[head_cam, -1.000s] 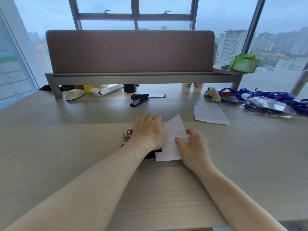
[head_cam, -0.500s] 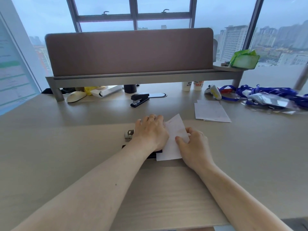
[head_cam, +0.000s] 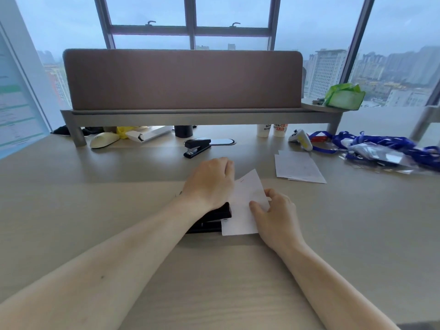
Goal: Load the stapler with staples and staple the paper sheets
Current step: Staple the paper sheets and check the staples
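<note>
Daylight from a tall window is falling across a pale wood desk, with hazy city towers showing behind the glass. Taking the desk as a clock face with twelve o'clock pointing away from the person, a brown divider panel is standing on a grey shelf at twelve.

At the centre, the black stapler is lying on the desk with its mouth pointing toward three o'clock. The left hand is resting on top of it, palm down, fingers curling over its far side and gripping it; most of the stapler is hidden beneath the hand. The paper sheets are sitting just at three o'clock of the stapler, with their left edge tucked into its mouth and their far corner tilting toward one o'clock. The right hand is pinching the sheets' right edge, thumb lying on top and fingers curling beside it.

A second stapler is lying at twelve o'clock from the hands, well apart from them. A loose paper stack is lying at two o'clock. Farther toward two, a white game controller is sitting beside a tangle of blue lanyards. Two paper cups are standing under the shelf at one o'clock. A cream mouse and a white box are lying at ten and eleven o'clock. A green packet is sitting on the shelf's right end.
</note>
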Demonstrator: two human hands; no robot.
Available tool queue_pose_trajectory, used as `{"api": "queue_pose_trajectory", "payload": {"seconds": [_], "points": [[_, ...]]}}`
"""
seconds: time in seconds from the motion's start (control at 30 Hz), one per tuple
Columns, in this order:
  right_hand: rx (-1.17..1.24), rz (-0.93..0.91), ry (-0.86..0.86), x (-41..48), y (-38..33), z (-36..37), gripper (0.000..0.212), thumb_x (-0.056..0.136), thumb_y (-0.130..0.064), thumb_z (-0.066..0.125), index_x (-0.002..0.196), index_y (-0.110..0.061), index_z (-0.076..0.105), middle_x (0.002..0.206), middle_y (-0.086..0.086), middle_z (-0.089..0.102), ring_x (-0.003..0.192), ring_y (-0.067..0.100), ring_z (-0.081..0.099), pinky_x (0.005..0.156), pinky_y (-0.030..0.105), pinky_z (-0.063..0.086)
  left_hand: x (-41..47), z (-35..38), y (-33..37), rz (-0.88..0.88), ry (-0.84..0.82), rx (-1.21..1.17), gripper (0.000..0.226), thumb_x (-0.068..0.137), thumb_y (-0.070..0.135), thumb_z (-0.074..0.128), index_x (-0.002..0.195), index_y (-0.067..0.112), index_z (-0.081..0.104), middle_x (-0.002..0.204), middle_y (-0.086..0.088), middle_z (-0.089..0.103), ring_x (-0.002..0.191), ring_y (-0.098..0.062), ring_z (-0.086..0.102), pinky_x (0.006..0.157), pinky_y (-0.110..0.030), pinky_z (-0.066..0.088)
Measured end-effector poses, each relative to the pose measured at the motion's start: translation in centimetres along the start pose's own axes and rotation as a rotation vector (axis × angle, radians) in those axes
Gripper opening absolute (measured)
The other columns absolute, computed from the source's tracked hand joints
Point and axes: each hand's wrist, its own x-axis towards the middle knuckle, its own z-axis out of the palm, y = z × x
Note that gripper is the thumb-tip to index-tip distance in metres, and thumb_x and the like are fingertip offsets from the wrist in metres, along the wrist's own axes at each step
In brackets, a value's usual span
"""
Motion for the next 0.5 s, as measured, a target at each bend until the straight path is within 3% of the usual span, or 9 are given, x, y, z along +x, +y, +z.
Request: {"api": "queue_pose_trajectory", "payload": {"seconds": [0.1, 0.23, 0.37, 0.5], "points": [[0.001, -0.002, 0.005, 0.0, -0.1, 0.0, 0.017, 0.095, -0.015, 0.064, 0.109, -0.021, 0.068, 0.098, -0.004, 0.072, 0.090, 0.016, 0.070, 0.078, 0.028, 0.058, -1.7, 0.0, 0.3, 0.001, -0.116, 0.047, 0.042, 0.102, 0.039, 0.042, 0.070, 0.016, 0.057, 0.070, 0.002, 0.064, 0.077, -0.027, 0.064, 0.068, -0.038, 0.052], [0.002, -0.009, 0.013, 0.0, -0.1, 0.0, 0.013, 0.094, -0.015, 0.065, 0.104, -0.024, 0.065, 0.094, -0.007, 0.069, 0.089, 0.015, 0.067, 0.074, 0.023, 0.051, -3.2, 1.1, 0.3, 0.011, -0.090, 0.136, 0.046, 0.102, 0.041, 0.047, 0.064, 0.014, 0.047, 0.066, -0.001, 0.061, 0.077, -0.031, 0.061, 0.054, -0.032, 0.030], [0.017, 0.029, 0.013, 0.2, 0.0, 0.1, 0.015, 0.094, -0.017, 0.065, 0.107, -0.023, 0.066, 0.097, -0.004, 0.071, 0.089, 0.016, 0.070, 0.074, 0.027, 0.053, -3.1, -0.4, -2.1, -0.031, -0.092, 0.121, 0.048, 0.101, 0.039, 0.046, 0.060, 0.014, 0.047, 0.055, 0.001, 0.059, 0.065, -0.029, 0.060, 0.058, -0.033, 0.045], [0.028, 0.052, 0.007, 0.2, -0.1, 0.1, 0.016, 0.095, -0.018, 0.064, 0.110, -0.022, 0.068, 0.100, -0.003, 0.073, 0.091, 0.016, 0.071, 0.076, 0.028, 0.055, -3.2, -2.0, -4.7, -0.047, -0.080, 0.141, 0.047, 0.102, 0.036, 0.048, 0.059, 0.015, 0.052, 0.052, 0.004, 0.058, 0.060, -0.022, 0.058, 0.057, -0.032, 0.043]]}}
